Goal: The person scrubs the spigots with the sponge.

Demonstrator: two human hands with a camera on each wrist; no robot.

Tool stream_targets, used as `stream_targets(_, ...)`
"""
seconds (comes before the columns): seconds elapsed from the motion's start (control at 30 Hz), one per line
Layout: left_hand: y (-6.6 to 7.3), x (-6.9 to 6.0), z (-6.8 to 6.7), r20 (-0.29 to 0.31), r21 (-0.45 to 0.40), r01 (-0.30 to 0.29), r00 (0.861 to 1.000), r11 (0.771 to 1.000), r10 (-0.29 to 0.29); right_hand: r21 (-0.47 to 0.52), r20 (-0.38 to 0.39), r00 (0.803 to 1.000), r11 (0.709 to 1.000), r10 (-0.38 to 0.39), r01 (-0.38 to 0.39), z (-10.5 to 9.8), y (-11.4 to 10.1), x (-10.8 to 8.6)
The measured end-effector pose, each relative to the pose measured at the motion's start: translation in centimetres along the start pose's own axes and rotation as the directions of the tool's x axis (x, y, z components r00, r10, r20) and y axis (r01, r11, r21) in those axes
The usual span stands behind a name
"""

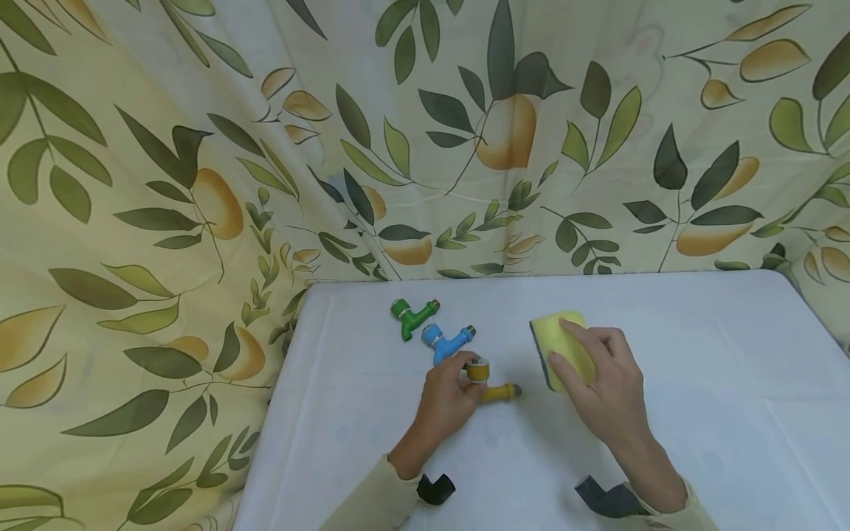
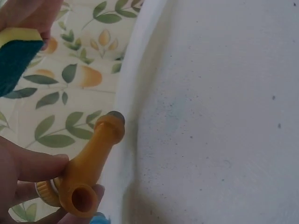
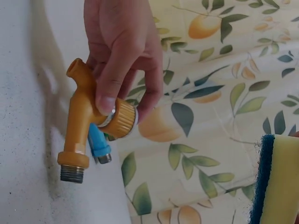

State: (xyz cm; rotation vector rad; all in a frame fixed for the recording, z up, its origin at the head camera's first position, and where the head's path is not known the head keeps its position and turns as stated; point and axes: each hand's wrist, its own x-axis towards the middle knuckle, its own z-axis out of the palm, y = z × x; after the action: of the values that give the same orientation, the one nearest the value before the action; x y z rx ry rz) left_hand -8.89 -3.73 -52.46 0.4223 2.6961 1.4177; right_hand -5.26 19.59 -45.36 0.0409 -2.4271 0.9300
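Observation:
Between its thumb and fingers, my left hand (image 1: 448, 398) holds a yellow plastic tap (image 1: 499, 392) by the body near its ribbed knob. The tap's threaded metal end shows in the right wrist view, and its round spout opening faces the left wrist camera. My right hand (image 1: 607, 383) pinches a sponge (image 1: 563, 346), yellow on one side with a dark green scouring layer (image 2: 18, 60) on the other. Sponge and tap are apart, the sponge to the tap's right. Just beyond the left hand lies a blue tap (image 1: 448, 343), partly hidden by the fingers.
A green tap (image 1: 415, 317) lies behind the blue one on the white table (image 1: 730, 391). A curtain (image 1: 219, 206) printed with leaves and fruit hangs along the table's back and left. Dark straps (image 1: 607, 498) sit at both wrists.

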Motion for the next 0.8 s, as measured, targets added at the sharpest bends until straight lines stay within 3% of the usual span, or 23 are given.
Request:
stream_targets(0.37,-0.5,-0.01,0.45,0.021,0.051,0.05,0.998,0.997,-0.051,0.01,0.005,1.0,1.0,-0.025,0.025,0.08,0.0,-0.18)
stream_targets(0.8,-0.99,-0.28,0.86,0.005,0.195,0.078,0.997,0.978,-0.081,0.021,0.01,0.999,0.999,-0.043,0.043,0.19,0.34,-0.57)
